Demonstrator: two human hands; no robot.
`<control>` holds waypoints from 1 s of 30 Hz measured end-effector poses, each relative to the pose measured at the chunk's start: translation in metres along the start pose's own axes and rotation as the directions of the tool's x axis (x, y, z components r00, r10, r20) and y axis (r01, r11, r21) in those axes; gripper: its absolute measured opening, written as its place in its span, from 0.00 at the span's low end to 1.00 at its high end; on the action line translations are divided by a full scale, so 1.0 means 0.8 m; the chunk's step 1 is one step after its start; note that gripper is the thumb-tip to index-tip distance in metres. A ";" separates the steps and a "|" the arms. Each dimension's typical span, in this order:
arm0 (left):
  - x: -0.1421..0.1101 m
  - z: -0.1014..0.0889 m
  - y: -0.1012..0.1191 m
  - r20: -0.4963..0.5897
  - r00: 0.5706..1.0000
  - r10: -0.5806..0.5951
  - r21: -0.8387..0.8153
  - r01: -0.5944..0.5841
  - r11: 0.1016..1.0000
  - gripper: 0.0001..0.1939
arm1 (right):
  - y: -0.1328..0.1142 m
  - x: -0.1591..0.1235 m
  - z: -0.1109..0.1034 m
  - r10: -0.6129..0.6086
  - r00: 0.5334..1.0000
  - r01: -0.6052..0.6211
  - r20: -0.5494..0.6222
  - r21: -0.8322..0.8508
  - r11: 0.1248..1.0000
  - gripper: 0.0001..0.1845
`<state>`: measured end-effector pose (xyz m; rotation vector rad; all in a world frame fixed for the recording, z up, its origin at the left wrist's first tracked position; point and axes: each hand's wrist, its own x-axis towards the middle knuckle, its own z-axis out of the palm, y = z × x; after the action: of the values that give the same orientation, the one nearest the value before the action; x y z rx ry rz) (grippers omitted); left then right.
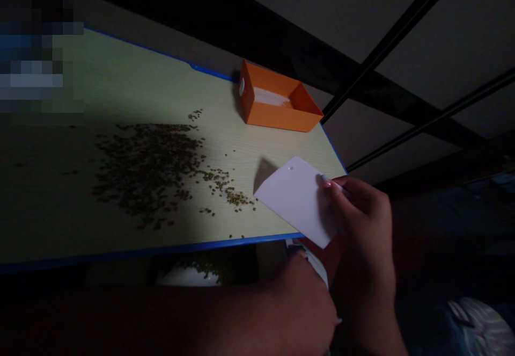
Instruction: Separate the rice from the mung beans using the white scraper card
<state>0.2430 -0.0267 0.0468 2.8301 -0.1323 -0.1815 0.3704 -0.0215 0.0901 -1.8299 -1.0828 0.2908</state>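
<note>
My right hand [362, 222] pinches the right edge of a white plastic card [295, 197], thumb on top. The card is tilted, its left edge down on the pale wooden table [120, 87] beside a trail of small green beans [151, 165] scattered over the middle. My left hand [309, 297] is below the table's front edge, in deep shadow, curled on the rim of a white bowl [189, 276] that holds some of the beans. The bowl sits just under the blue table edge.
An orange open box [277, 101] stands at the table's far right corner. A blue strip [161, 251] lines the table's edges. Dark rails run behind the table. The left part of the table lies in shadow.
</note>
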 end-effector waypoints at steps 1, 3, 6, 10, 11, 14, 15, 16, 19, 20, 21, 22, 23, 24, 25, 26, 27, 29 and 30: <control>-0.002 -0.010 0.000 0.034 0.999 0.005 0.003 -0.005 1.000 0.18 | -0.001 0.000 0.001 0.002 1.000 -0.002 0.004 0.006 1.000 0.15; -0.004 -0.021 0.000 0.077 0.997 0.026 -0.004 -0.026 1.000 0.17 | -0.002 -0.003 0.002 0.014 1.000 -0.014 0.008 0.038 0.999 0.14; -0.004 -0.022 0.000 0.105 0.994 0.025 0.006 -0.025 1.000 0.18 | 0.000 -0.011 0.001 0.047 0.999 -0.050 0.027 0.111 0.993 0.14; -0.001 -0.018 0.000 0.123 0.992 0.020 0.008 -0.021 1.000 0.19 | 0.002 -0.019 -0.003 0.101 0.995 -0.104 0.025 0.182 0.978 0.14; -0.001 -0.018 0.000 0.122 0.992 0.023 0.001 -0.024 1.000 0.19 | 0.001 -0.019 -0.004 0.108 0.994 -0.106 0.001 0.179 0.978 0.14; -0.002 -0.021 0.000 0.150 0.988 0.038 -0.026 -0.034 0.999 0.18 | 0.000 -0.016 -0.008 0.090 0.994 -0.081 -0.068 0.123 0.989 0.13; -0.003 -0.022 0.000 0.164 0.986 0.035 -0.031 -0.031 0.999 0.17 | 0.000 -0.014 -0.008 0.077 0.995 -0.070 -0.069 0.102 0.992 0.13; -0.004 -0.024 0.000 0.179 0.983 0.029 -0.036 -0.023 0.999 0.17 | 0.000 -0.013 -0.008 0.069 0.996 -0.064 -0.057 0.088 0.994 0.13; -0.006 -0.026 -0.001 0.198 0.980 0.008 -0.046 0.001 0.999 0.18 | 0.003 -0.013 -0.007 0.073 0.997 -0.073 -0.002 0.083 0.994 0.15; -0.006 -0.026 -0.001 0.201 0.979 0.007 -0.048 0.003 0.999 0.18 | 0.004 -0.014 -0.006 0.079 0.997 -0.080 0.004 0.093 0.992 0.15; -0.005 -0.027 -0.001 0.209 0.978 0.005 -0.049 0.005 0.999 0.17 | 0.005 -0.015 -0.006 0.085 0.996 -0.085 0.005 0.105 0.991 0.15; -0.005 -0.028 -0.001 0.220 0.975 0.004 -0.049 0.007 0.999 0.16 | 0.006 -0.017 -0.006 0.089 0.996 -0.088 0.004 0.114 0.990 0.14; -0.004 -0.029 -0.001 0.230 0.973 0.001 -0.049 0.011 0.999 0.15 | 0.006 -0.018 -0.006 0.090 0.996 -0.089 -0.001 0.120 0.989 0.14; -0.004 -0.030 -0.001 0.239 0.971 -0.007 -0.048 0.019 0.999 0.15 | 0.006 -0.020 -0.006 0.091 0.996 -0.090 -0.006 0.123 0.988 0.14; -0.004 -0.031 -0.001 0.244 0.970 -0.011 -0.051 0.024 0.998 0.15 | 0.005 -0.021 -0.006 0.092 0.996 -0.091 -0.005 0.123 0.988 0.13; -0.004 -0.031 -0.001 0.243 0.970 -0.011 -0.053 0.025 0.998 0.15 | 0.004 -0.022 -0.007 0.094 0.996 -0.093 0.000 0.122 0.988 0.13; -0.004 -0.030 0.000 0.235 0.972 -0.008 -0.056 0.022 0.998 0.15 | 0.003 -0.023 -0.007 0.096 0.995 -0.096 0.007 0.124 0.988 0.12; -0.004 -0.026 0.001 0.196 0.981 -0.002 -0.063 0.014 0.998 0.14 | 0.001 -0.025 -0.007 0.108 0.994 -0.109 0.017 0.139 0.984 0.11; -0.004 -0.022 0.001 0.150 0.989 -0.013 -0.063 0.023 0.998 0.14 | 0.000 -0.026 -0.007 0.115 0.993 -0.117 0.020 0.150 0.982 0.11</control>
<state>0.2422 -0.0221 0.0638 2.7520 -0.1308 -0.3950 0.3616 -0.0409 0.0877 -1.7594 -0.9369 0.4406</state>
